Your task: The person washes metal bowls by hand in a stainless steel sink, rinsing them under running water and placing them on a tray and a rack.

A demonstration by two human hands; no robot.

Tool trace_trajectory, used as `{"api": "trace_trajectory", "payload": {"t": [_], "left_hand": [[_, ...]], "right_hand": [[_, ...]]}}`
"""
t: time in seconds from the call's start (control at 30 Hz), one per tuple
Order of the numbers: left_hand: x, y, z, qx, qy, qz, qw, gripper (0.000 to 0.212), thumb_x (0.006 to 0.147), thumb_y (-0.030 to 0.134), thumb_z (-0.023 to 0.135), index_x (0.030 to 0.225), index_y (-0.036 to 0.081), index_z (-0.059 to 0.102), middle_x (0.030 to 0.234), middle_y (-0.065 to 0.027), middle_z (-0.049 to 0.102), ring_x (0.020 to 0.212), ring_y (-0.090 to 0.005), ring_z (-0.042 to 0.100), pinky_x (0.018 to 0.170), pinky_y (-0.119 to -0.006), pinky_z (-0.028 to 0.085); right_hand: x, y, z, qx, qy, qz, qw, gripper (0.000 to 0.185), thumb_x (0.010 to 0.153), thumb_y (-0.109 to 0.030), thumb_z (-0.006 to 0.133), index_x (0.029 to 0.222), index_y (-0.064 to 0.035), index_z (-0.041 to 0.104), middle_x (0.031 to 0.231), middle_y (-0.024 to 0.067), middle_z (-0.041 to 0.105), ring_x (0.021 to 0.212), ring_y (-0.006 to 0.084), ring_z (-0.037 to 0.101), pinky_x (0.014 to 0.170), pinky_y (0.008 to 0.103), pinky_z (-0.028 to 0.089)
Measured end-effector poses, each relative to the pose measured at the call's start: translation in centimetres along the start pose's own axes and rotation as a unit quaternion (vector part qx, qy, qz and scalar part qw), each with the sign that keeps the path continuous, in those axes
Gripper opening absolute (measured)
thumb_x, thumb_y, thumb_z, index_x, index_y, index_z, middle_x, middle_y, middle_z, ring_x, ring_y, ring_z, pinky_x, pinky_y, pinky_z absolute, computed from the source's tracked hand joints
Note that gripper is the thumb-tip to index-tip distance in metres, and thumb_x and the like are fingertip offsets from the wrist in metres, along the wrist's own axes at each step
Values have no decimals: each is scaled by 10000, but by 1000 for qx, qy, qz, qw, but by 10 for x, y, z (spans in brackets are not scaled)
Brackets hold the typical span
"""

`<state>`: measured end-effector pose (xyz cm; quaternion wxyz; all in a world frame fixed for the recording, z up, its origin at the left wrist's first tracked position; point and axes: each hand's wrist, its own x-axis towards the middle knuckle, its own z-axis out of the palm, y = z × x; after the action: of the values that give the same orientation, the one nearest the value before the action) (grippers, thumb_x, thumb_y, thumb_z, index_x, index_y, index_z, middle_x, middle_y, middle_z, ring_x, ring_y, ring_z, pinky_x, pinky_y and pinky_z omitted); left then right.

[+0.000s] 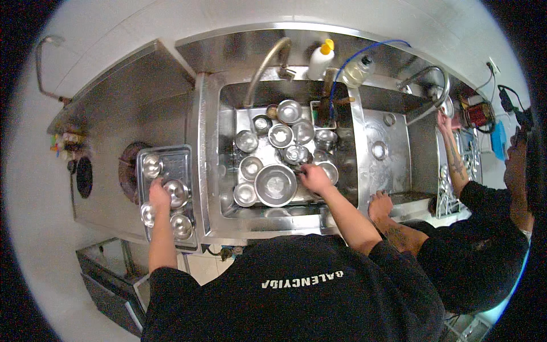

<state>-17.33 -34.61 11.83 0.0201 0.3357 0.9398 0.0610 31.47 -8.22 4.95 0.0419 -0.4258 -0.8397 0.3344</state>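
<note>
My left hand (pixel 159 196) is over a rectangular metal tray (pixel 186 154), with its fingers at the left rim of a shiny metal bowl (pixel 177 193). Three other small bowls lie on the same tray. Over the middle sink (pixel 277 220), my right hand (pixel 315 178) has curled fingers beside the rim of a larger metal bowl (pixel 275 185). Just above those fingertips is a small metal bowl (pixel 296 154); whether they grip anything is hidden. Several more small metal bowls, among them one at the back (pixel 289 112), stand spread over the sink's bottom.
A faucet (pixel 268 64) arches over the sink. Behind it stand a white bottle (pixel 320 60) with a yellow top and a clear bottle (pixel 358 72); a blue hose (pixel 342 64) hangs nearby. At the right sink (pixel 386 162), a co-worker's hand (pixel 380 206) rests on the edge; cutlery (pixel 446 192) lies beyond.
</note>
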Motion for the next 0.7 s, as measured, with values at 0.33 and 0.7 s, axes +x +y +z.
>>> {"api": "trace_trajectory", "payload": {"t": [0.33, 0.7], "left_hand": [[-71, 146, -23, -134, 93, 304, 939, 407, 728, 8, 541, 1134, 36, 558, 1131, -160, 554, 1081, -352, 511, 940, -458, 408], [-103, 230, 87, -309, -224, 254, 889, 327, 737, 73, 624, 1060, 22, 606, 1008, -145, 615, 952, -320, 602, 856, -382, 478]], "right_hand": [[26, -20, 75, -327, -146, -5, 934, 314, 797, -151, 525, 1059, 0, 609, 967, 116, 672, 1021, 258, 608, 894, 366, 396], [56, -35, 60, -126, -159, 89, 975, 267, 791, -212, 603, 985, -30, 631, 922, 167, 670, 841, 341, 662, 742, 449, 538]]}}
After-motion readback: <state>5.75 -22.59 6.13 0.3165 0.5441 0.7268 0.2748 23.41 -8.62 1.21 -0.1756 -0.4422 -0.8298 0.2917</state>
